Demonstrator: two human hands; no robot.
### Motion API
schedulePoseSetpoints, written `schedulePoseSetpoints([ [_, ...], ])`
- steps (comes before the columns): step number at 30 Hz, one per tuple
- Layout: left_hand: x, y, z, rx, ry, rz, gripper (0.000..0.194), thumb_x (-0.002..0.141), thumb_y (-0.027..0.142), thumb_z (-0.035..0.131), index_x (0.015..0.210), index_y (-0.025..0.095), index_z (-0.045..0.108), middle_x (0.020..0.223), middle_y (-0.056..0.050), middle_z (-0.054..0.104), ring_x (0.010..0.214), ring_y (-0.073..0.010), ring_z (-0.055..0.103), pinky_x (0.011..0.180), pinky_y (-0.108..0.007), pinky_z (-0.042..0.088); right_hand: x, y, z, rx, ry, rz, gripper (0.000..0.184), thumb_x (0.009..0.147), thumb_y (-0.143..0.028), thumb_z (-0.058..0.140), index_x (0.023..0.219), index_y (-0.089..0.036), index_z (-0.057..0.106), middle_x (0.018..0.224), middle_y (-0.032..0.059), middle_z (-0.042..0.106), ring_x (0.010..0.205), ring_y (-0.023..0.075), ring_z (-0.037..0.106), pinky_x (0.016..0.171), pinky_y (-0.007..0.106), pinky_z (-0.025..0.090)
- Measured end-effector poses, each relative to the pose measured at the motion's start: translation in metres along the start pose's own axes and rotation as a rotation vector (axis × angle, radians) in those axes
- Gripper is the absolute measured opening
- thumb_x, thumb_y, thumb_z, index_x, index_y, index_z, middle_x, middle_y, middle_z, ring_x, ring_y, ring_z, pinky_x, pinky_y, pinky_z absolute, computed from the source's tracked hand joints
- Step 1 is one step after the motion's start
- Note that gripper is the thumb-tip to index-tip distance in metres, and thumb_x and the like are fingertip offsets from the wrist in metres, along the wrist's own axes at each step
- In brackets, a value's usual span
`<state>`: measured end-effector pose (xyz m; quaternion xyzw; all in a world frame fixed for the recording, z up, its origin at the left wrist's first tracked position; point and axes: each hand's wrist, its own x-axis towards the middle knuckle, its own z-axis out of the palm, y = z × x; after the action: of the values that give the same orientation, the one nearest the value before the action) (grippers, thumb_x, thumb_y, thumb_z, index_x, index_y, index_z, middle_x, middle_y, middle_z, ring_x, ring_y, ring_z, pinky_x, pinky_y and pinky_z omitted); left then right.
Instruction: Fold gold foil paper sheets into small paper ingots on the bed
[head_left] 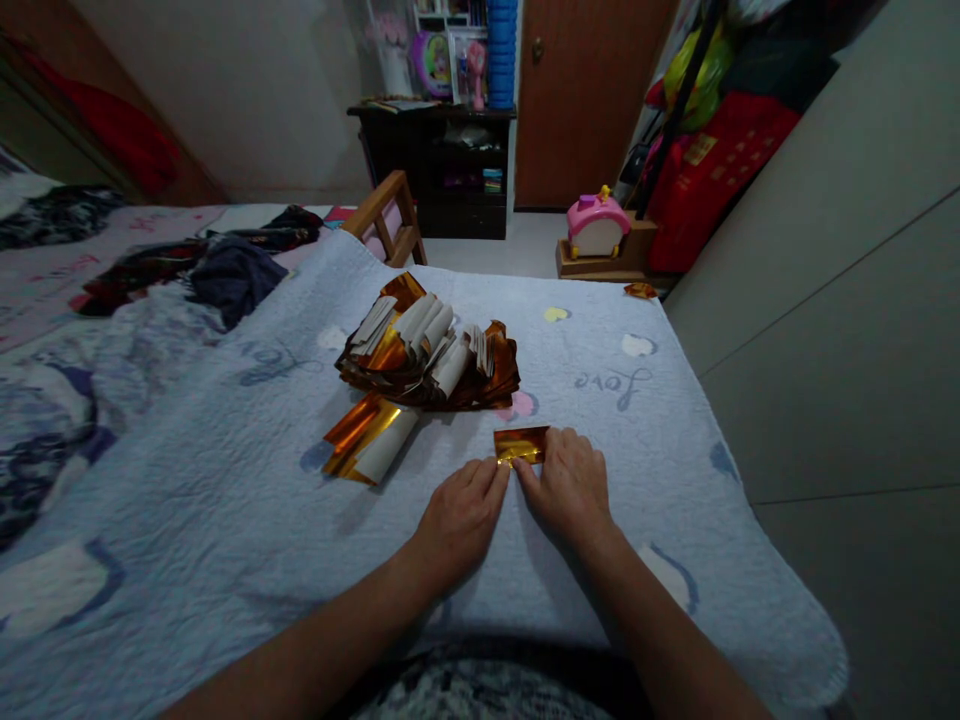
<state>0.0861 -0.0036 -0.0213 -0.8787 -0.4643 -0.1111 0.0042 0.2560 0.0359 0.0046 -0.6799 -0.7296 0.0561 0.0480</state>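
Observation:
A small folded piece of gold foil paper (523,442) lies on the light blue cover, between my two hands. My left hand (466,508) presses its fingertips together at the paper's lower left corner. On the right side, my right hand (571,478) grips the paper, with the thumb on its near edge and the other fingers curled over its right end. Beyond my hands, to the left, sits a pile of gold foil papers (495,385) with pale backs, several of them curled. A loose curled gold sheet (375,440) rests just in front of that pile.
The cover (615,340) carries printed hearts and writing. A small gold folded piece (640,290) lies at its far right corner. Clothes (236,275) are heaped at left. Beyond stand a wooden chair (386,215), a dark cabinet (461,215) and a pink toy (598,225).

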Motion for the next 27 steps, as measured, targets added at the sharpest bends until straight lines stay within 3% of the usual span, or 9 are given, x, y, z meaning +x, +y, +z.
schedulePoseSetpoints([
  [14,-0.011,-0.007,0.010,-0.022,0.085,0.020,0.042,0.098,0.009,0.041,0.138,0.012,0.050,0.131,-0.017,0.061,0.120,-0.0278,0.057,0.101,-0.044,0.054,-0.002,-0.001,0.004,0.018,0.035,0.010,0.038,0.092,-0.054,0.058,0.101,-0.017,0.058,0.099,0.0112,0.062,0.096,0.0307,0.056,0.078,0.039,0.035],
  [20,0.000,-0.009,-0.005,-0.080,-0.031,-0.002,0.037,0.095,0.011,0.048,0.131,0.013,0.055,0.139,-0.016,0.058,0.118,-0.0292,0.055,0.098,-0.045,0.053,-0.004,0.004,0.007,0.101,0.086,-0.069,0.026,0.091,-0.043,0.064,0.104,-0.021,0.060,0.099,0.0087,0.058,0.094,0.0273,0.052,0.079,0.036,0.033],
  [23,0.015,-0.015,-0.015,-0.218,-0.103,-0.029,0.032,0.096,0.013,0.048,0.126,0.018,0.056,0.129,-0.010,0.063,0.113,-0.0248,0.057,0.097,-0.040,0.052,-0.003,0.005,0.008,0.151,0.089,-0.130,0.016,0.091,-0.036,0.067,0.098,-0.022,0.063,0.101,0.0083,0.057,0.096,0.0267,0.050,0.081,0.036,0.033],
  [27,0.038,-0.025,-0.019,-0.369,-0.148,-0.191,0.021,0.093,0.023,0.058,0.114,0.020,0.059,0.113,-0.007,0.065,0.106,-0.0220,0.060,0.091,-0.034,0.050,-0.001,0.005,0.009,0.191,0.075,-0.148,0.013,0.090,-0.032,0.068,0.095,-0.021,0.065,0.103,0.0080,0.057,0.099,0.0263,0.048,0.084,0.038,0.032],
])
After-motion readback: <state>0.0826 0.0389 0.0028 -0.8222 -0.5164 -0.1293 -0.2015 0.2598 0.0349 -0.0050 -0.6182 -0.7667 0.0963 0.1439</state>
